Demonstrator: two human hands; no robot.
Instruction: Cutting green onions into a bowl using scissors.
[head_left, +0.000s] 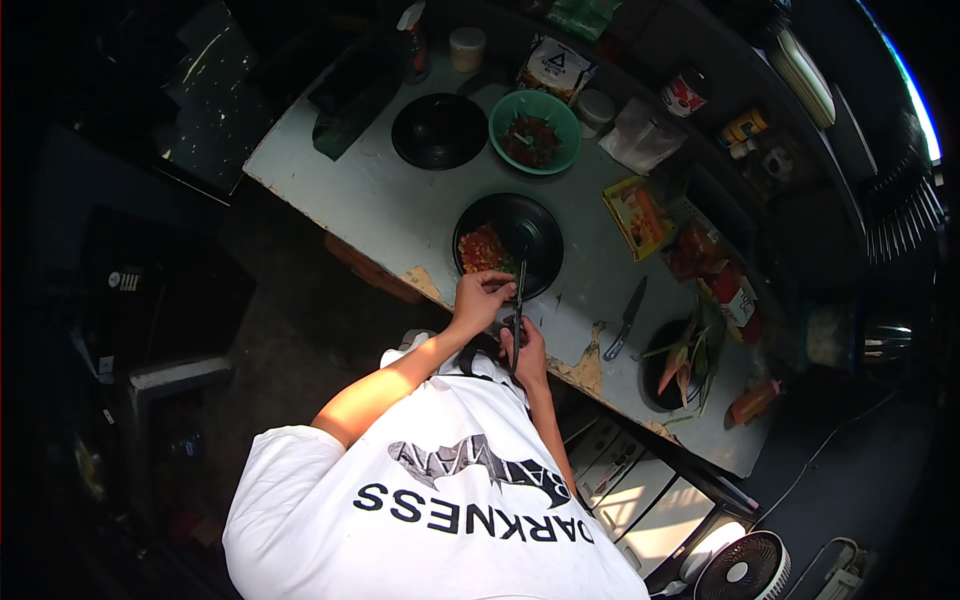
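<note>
A black plate (536, 225) lies near the table's front edge, with chopped red and green vegetables (484, 249) on its left part. My left hand (484, 296) is at the plate's near rim, its fingertips pinched by a thin green piece; how firmly they hold it cannot be told. Just right of it, my right hand (527, 346) is closed around the handle of a dark pair of scissors (519, 311), whose blades point over the plate. Behind the plate stands a green bowl (498, 154) with chopped red food in it.
An empty-looking dark plate (439, 131) lies at the back left. To the right are a yellow tray of carrots (637, 217), a knife (628, 316), a dark plate of green stalks (679, 367) and an orange bottle (754, 403). A fan (742, 570) stands low right.
</note>
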